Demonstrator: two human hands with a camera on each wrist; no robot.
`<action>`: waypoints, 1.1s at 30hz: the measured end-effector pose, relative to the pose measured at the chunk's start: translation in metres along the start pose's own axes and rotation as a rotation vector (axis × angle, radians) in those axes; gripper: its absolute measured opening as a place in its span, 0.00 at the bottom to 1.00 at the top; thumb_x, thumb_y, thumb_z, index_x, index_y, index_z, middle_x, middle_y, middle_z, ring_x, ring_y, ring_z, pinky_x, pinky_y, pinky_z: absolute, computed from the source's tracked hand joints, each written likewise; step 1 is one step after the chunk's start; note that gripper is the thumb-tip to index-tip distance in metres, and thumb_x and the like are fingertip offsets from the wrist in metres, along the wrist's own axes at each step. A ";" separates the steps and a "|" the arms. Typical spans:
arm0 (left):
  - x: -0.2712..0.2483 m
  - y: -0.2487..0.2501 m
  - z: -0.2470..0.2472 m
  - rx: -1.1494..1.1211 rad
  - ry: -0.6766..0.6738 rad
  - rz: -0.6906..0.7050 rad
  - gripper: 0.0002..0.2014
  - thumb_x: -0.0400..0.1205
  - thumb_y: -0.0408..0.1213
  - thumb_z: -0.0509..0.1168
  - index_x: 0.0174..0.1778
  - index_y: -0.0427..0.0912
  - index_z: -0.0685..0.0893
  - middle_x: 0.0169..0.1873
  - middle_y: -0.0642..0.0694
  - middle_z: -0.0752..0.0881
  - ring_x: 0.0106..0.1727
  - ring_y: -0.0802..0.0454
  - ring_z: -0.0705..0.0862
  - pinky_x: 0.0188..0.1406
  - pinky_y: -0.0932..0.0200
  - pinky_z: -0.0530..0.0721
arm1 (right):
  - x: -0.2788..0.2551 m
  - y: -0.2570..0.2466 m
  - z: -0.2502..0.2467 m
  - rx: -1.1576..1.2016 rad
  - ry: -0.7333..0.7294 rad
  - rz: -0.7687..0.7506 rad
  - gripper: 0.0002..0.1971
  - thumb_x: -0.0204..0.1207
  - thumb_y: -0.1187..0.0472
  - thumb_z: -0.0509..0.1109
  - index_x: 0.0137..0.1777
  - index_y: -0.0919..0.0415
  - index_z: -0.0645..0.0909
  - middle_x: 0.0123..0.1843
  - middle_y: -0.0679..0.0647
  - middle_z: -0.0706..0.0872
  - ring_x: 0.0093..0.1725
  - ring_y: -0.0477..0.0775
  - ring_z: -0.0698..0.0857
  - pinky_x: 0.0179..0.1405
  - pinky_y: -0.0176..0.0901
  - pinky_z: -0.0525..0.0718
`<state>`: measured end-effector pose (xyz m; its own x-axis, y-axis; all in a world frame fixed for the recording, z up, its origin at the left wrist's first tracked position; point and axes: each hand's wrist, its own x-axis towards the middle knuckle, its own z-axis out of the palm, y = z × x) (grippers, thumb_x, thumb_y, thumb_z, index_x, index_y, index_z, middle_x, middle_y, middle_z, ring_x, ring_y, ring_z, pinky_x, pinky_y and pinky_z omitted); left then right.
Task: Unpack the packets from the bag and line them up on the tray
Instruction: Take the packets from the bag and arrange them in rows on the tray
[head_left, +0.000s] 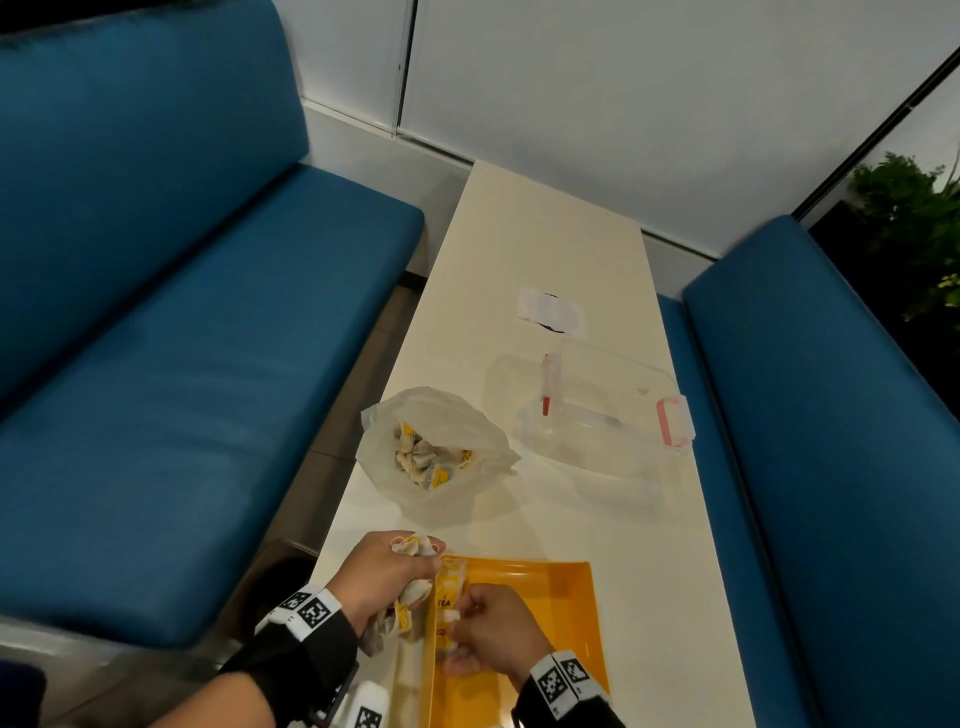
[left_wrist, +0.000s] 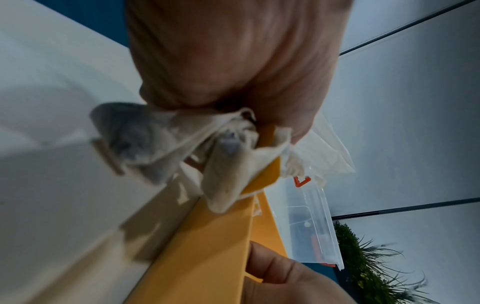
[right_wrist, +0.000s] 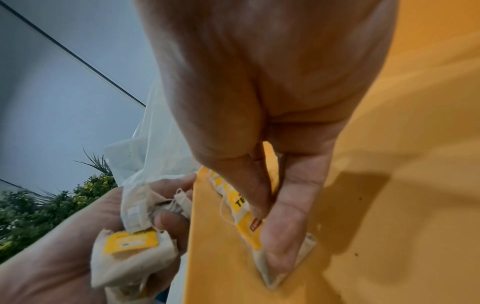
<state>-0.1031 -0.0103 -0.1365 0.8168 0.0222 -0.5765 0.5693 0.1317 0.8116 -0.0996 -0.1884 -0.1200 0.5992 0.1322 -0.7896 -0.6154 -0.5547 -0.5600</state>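
Left hand (head_left: 382, 574): we log it curled tight round a bunch of packets (left_wrist: 166, 144), held at the near left corner of the tray (head_left: 550, 618), just outside its left rim; paper tags and bag corners stick out past the fingers (right_wrist: 168, 223).
Right hand (head_left: 493, 636): we find thumb and forefinger closed in a pinch on a single packet (right_wrist: 249, 224), which lies on the tray floor along the left rim; the fingertips (right_wrist: 279, 257) press it down.
Single packet: yellow tag, lettering partly covered; we cannot read it whole.
Tray: yellow, at the near edge of the surface (head_left: 524, 249).
Bag (head_left: 431, 447): translucent plastic, mouth open, standing on the surface beyond the tray, left of centre; more packets lie inside it.
Clear container (head_left: 608, 410): on the surface right of the bag, with pink clips.
Benches (head_left: 171, 322): blue, on both sides of the surface.
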 end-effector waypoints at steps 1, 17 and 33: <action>0.000 0.000 0.000 0.007 0.003 0.003 0.09 0.75 0.26 0.78 0.49 0.42 0.96 0.44 0.44 0.96 0.52 0.45 0.94 0.64 0.44 0.89 | 0.001 0.000 0.000 0.008 0.013 0.003 0.08 0.77 0.74 0.70 0.43 0.62 0.76 0.27 0.54 0.87 0.28 0.58 0.89 0.37 0.55 0.93; 0.007 0.000 0.004 0.075 -0.011 0.033 0.08 0.76 0.29 0.77 0.46 0.44 0.97 0.43 0.47 0.96 0.50 0.48 0.94 0.62 0.46 0.89 | 0.003 -0.011 0.003 0.006 0.059 0.063 0.11 0.76 0.75 0.69 0.41 0.60 0.74 0.39 0.61 0.87 0.27 0.57 0.89 0.37 0.52 0.93; -0.008 0.015 -0.011 0.083 -0.178 0.131 0.12 0.70 0.39 0.80 0.49 0.44 0.95 0.47 0.41 0.95 0.53 0.42 0.93 0.62 0.42 0.89 | -0.022 -0.032 -0.029 -0.110 0.117 -0.114 0.05 0.73 0.67 0.72 0.48 0.63 0.81 0.43 0.59 0.90 0.34 0.60 0.93 0.25 0.43 0.86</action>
<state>-0.1020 0.0026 -0.1210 0.8837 -0.1426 -0.4458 0.4569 0.0566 0.8877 -0.0784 -0.1972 -0.0775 0.7212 0.1066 -0.6844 -0.4843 -0.6289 -0.6083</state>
